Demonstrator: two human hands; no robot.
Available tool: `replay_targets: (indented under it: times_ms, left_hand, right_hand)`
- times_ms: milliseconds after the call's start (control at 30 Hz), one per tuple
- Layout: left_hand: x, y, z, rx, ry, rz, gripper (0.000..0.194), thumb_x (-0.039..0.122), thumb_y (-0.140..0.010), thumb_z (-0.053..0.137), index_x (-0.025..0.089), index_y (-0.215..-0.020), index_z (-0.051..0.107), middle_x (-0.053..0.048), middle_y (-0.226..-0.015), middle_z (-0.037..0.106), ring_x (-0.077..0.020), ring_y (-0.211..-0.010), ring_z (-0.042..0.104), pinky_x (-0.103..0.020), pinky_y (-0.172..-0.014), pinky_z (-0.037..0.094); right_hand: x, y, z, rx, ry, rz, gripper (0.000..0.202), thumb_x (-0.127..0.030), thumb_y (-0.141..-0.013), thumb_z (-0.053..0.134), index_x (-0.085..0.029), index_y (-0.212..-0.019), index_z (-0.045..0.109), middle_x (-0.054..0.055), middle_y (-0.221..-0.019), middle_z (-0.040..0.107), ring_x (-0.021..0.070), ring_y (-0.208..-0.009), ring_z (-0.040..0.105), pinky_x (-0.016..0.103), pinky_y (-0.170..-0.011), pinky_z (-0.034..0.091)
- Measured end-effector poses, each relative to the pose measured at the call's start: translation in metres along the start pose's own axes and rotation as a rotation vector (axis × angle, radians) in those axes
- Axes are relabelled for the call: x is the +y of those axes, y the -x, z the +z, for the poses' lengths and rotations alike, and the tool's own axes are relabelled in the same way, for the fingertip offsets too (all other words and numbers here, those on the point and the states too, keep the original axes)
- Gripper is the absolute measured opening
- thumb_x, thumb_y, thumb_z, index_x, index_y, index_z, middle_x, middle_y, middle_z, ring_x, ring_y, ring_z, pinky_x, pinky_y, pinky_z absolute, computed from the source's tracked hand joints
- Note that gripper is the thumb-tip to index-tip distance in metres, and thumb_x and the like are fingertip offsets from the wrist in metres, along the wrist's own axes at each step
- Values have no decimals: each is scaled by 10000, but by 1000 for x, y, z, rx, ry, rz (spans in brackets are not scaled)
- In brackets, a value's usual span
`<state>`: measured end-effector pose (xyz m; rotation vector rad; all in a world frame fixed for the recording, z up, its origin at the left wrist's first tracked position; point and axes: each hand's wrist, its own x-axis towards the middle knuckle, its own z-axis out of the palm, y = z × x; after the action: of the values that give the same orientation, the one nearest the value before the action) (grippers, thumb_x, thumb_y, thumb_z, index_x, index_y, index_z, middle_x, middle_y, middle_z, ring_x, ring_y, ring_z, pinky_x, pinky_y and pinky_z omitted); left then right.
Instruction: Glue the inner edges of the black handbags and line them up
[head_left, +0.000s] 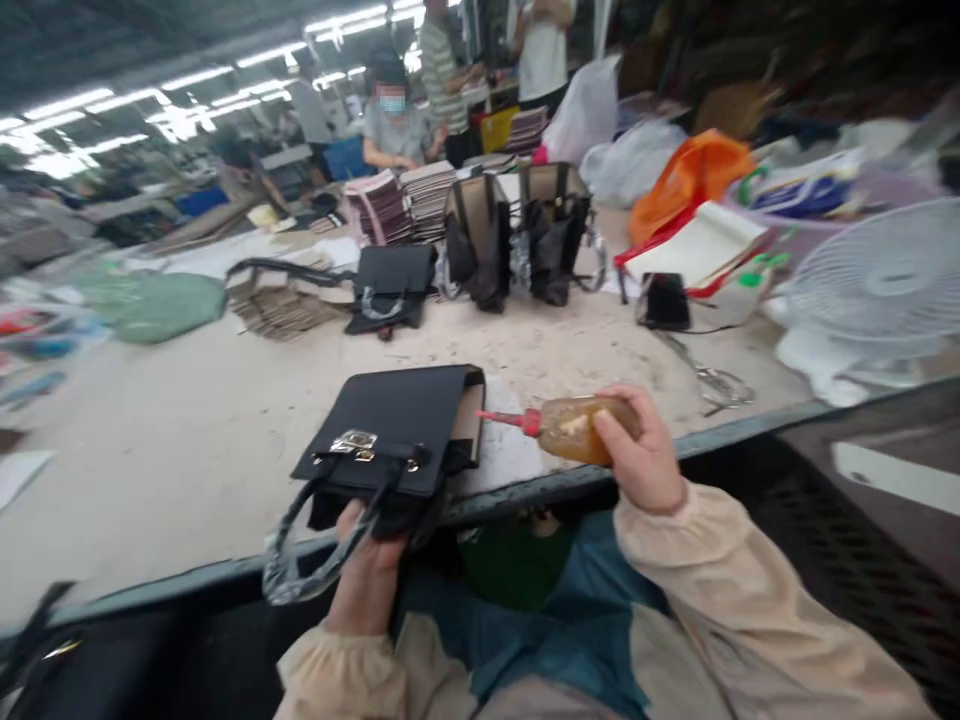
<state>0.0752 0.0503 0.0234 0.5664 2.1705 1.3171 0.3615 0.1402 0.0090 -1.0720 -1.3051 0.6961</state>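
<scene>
A black handbag [401, 410] with gold-coloured metal fittings lies at the table's front edge, its plastic-wrapped handle [281, 565] hanging over the near side. Under its lower end is my left hand [371, 545], gripping the bag from below with the fingers partly hidden. My right hand [641, 450] is wrapped round a squeeze bottle [574, 428] of amber liquid, held sideways. The bottle's thin red nozzle [506, 417] points left, its tip at the bag's open right side, where a tan inner panel [466, 418] shows. Whether the tip touches the bag I cannot tell.
Farther back on the table [187, 430] stand black bags [555, 235], another black handbag [394, 285] and stacked panels [379, 205]. At right are a phone [666, 302], scissors [720, 385], an open notebook [701, 245] and a white fan [885, 280]. A masked person [390, 125] sits beyond.
</scene>
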Motion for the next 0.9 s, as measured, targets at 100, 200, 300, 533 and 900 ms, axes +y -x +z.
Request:
replay_targets:
  times_ms: [100, 200, 300, 533, 900]
  left_hand:
    - [-7, -24, 11, -87, 673, -185, 360, 157, -850, 361, 183, -750, 706, -49, -816, 738, -170, -760, 682, -339, -778, 546]
    - [-12, -26, 16, -207, 935, -294, 307, 187, -829, 407, 202, -786, 711, -49, -801, 740, -199, -767, 691, -353, -761, 566]
    - [-16, -26, 14, -327, 1034, -248, 316, 198, -826, 411, 199, -918, 713, -63, -923, 738, -221, -877, 683, -381, -806, 557]
    - [-18, -25, 15, -301, 987, -146, 318, 250, -825, 483, 190, -1061, 687, -84, -1085, 700, -258, -1031, 633, -465, -954, 474]
    - [-20, -25, 17, -218, 872, -120, 304, 348, -843, 469, 273, -1053, 675, -22, -1071, 702, -225, -1040, 624, -434, -967, 469]
  right_hand:
    - [-11, 4, -7, -77, 66, -56, 250, -383, -830, 625, -214, -1005, 569, 46, -960, 607, 190, -841, 583, 311, -759, 478]
    - [-26, 11, -9, -150, 135, -106, 196, -353, -851, 601, -226, -997, 565, 29, -923, 611, 185, -803, 596, 287, -709, 489]
    - [-31, 15, -8, -216, 171, -105, 180, -340, -871, 576, -231, -1013, 559, 22, -897, 610, 174, -756, 595, 273, -664, 488]
    - [-29, 14, -13, -206, 206, -35, 166, -339, -878, 574, -240, -1011, 555, 10, -875, 599, 159, -725, 581, 261, -628, 477]
    - [-35, 18, -8, -276, 218, -24, 125, -272, -887, 562, -244, -1008, 549, 19, -894, 598, 171, -777, 590, 256, -651, 493]
